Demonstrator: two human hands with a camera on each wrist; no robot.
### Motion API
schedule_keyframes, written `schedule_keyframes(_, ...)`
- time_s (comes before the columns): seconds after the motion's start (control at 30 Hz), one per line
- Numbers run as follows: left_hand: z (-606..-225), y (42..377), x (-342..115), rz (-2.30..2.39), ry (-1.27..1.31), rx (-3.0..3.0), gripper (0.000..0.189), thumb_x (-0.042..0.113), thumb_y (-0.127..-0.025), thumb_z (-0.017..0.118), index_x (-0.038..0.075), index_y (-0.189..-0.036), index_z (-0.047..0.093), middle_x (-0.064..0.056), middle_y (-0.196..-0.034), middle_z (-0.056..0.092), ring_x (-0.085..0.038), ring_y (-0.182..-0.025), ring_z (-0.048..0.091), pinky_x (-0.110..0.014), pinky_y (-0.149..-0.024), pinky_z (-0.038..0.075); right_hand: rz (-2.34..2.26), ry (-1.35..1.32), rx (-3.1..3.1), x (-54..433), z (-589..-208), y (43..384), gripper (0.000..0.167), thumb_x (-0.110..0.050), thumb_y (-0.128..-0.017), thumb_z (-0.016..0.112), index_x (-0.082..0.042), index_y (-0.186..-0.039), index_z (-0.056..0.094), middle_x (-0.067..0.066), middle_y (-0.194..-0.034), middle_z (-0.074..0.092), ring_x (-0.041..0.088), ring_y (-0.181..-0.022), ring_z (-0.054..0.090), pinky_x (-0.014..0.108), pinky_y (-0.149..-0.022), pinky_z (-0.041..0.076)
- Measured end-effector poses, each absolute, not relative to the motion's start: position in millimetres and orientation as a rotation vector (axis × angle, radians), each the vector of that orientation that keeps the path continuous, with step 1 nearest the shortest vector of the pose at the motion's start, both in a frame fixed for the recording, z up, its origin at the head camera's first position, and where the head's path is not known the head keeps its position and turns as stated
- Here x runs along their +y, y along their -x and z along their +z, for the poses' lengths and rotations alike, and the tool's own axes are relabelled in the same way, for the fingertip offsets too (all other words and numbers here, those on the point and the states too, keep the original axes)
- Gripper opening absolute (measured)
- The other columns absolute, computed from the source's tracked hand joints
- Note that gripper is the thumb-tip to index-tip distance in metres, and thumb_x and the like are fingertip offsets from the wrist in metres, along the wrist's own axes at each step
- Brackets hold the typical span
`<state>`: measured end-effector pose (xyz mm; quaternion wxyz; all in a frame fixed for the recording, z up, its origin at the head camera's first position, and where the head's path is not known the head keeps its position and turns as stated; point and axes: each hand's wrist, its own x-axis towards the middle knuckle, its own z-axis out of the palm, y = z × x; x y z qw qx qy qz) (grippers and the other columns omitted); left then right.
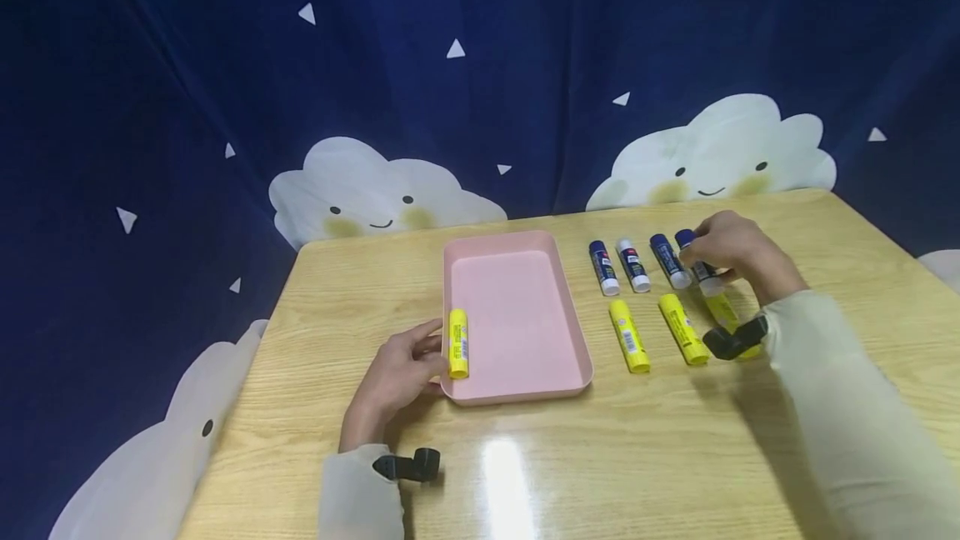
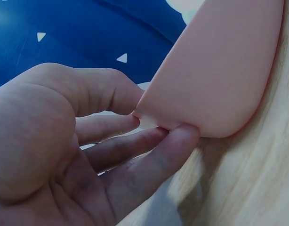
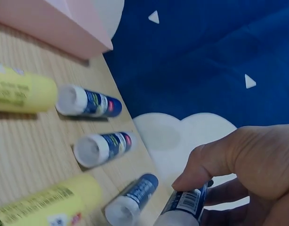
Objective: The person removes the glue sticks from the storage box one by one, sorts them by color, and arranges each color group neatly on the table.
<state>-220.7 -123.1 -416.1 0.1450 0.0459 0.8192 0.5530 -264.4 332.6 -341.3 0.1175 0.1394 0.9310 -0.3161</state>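
Note:
My right hand (image 1: 731,247) grips a dark blue glue stick (image 3: 188,203) at the right end of the back row, thumb on its label. In the head view that glue stick is partly covered by the fingers. My left hand (image 1: 399,363) holds the left wall of a pink tray (image 1: 517,397), its thumb at the rim and fingertips against the outside wall, as the left wrist view shows. Inside the tray a yellow glue stick (image 1: 458,344) lies along the left side, close to the left hand.
Left of the right hand lie three blue-and-white glue sticks (image 1: 604,267). In front of them are yellow glue sticks (image 1: 628,336), one partly hidden beneath the right wrist. A dark blue curtain (image 1: 420,48) with clouds hangs behind the wooden table (image 1: 600,457).

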Motion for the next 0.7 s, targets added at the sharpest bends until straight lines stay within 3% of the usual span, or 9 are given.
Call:
schedule_keyframes(0.53,-418.1,222.4,-124.3,1.611,-0.149,2.354,0.071,-0.001,-0.080,0.065,0.009,-0.148,0.048,-0.016,-0.132,0.061,-0.023,-0.099,0.066,-0.035,-0.068,0.061,-0.969,-0.447,2.666,364.5,-354.0,289.9,0.071,-0.017,-0.087,0.065,0.025,-0.136,0.036,0.039,-0.121,0.049,0.046,-0.103,0.056,0.050,-0.075,0.059)
schedule_keyframes(0.7,-418.2,221.8,-125.4,1.613,-0.127,2.355,0.072,-0.001,-0.078,0.065,0.010,-0.148,0.049,-0.015,-0.131,0.062,-0.023,-0.097,0.065,-0.035,-0.068,0.061,-0.971,-0.483,2.644,366.4,-360.8,298.3,0.071,-0.018,-0.088,0.064,0.024,-0.138,0.034,0.040,-0.127,0.043,0.049,-0.111,0.050,0.053,-0.082,0.056)
